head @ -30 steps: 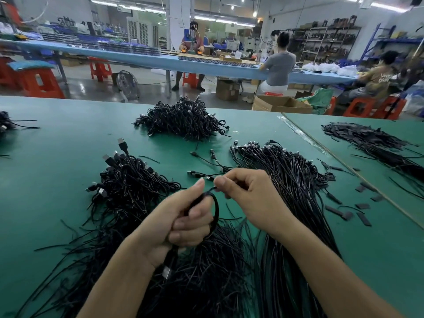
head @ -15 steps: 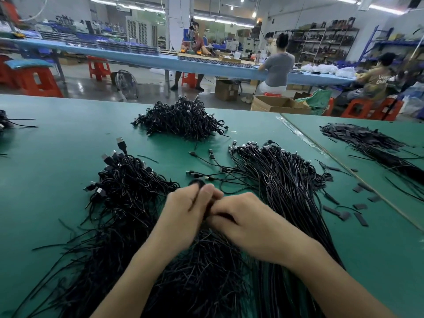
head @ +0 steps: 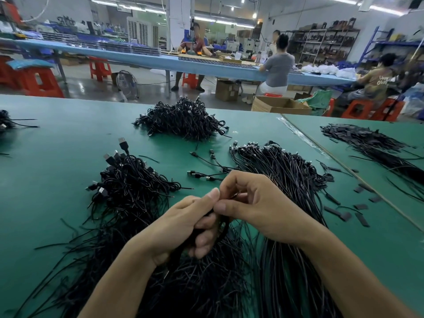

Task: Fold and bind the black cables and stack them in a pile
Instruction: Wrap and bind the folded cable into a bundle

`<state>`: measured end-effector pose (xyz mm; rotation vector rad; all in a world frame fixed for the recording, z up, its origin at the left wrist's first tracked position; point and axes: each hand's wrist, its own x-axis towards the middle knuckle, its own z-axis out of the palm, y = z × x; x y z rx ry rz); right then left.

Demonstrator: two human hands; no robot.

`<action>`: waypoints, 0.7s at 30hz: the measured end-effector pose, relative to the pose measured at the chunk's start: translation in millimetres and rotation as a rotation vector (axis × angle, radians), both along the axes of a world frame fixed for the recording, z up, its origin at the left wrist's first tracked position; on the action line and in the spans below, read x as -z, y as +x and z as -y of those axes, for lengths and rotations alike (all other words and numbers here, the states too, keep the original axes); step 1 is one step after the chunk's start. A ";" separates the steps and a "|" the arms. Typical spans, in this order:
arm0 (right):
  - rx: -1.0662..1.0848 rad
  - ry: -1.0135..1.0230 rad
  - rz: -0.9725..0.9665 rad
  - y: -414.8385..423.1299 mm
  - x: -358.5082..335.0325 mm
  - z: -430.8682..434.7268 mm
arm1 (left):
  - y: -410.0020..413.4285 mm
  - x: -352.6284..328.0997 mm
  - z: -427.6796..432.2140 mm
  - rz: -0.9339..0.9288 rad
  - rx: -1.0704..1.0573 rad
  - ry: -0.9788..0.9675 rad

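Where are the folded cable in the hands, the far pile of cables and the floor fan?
folded cable point(head: 226, 228): head view, on the loop's right curve.
far pile point(head: 183, 120): head view, on the heap's middle.
floor fan point(head: 126, 84): head view, on its round grille.

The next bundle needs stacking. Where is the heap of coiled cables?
In the head view, the heap of coiled cables lies centre, near the far edge of the green table, behind and left of the straight cables.

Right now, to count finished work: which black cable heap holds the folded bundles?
The far middle heap: short looped bundles. The left heap and right heap nearer you lie in long loose strands.
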<state>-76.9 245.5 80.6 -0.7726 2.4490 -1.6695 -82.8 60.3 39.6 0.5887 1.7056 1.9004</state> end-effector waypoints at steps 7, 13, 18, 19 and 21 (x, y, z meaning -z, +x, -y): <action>0.147 0.126 -0.140 -6.5 9.3 7.1 | -6.4 5.8 -13.5 -0.058 -0.301 -0.025; 0.216 0.114 -0.293 -10.5 15.3 19.2 | -6.0 6.2 -13.3 0.292 -0.072 0.118; 0.376 0.257 -0.158 -17.9 30.6 2.0 | -13.4 17.7 -12.4 0.193 -0.336 -0.033; 0.378 0.348 -0.073 -17.2 34.9 -3.9 | -15.1 18.5 -11.8 0.189 -0.391 0.017; 0.324 0.574 0.106 -13.9 44.6 -12.9 | -17.2 18.5 -11.6 0.185 -0.486 0.132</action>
